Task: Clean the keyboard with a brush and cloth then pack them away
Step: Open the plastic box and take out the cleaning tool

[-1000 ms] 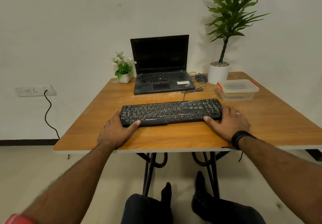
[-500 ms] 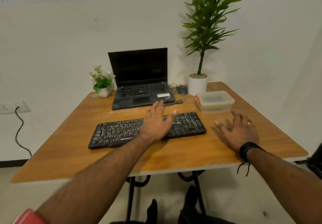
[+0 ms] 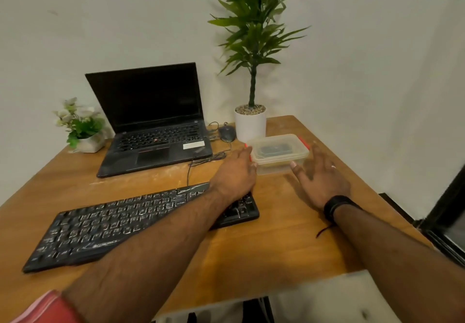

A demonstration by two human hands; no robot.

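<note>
The keyboard (image 3: 141,219) has been released; both hands, left hand (image 3: 235,173) and right hand (image 3: 319,174), fingers spread and empty, now flank the lidded container (image 3: 278,153), seemingly not yet gripped.

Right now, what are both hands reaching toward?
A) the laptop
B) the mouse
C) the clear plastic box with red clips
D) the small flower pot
C: the left hand and right hand flank the lidded clear plastic box, open on either side of it.
</note>
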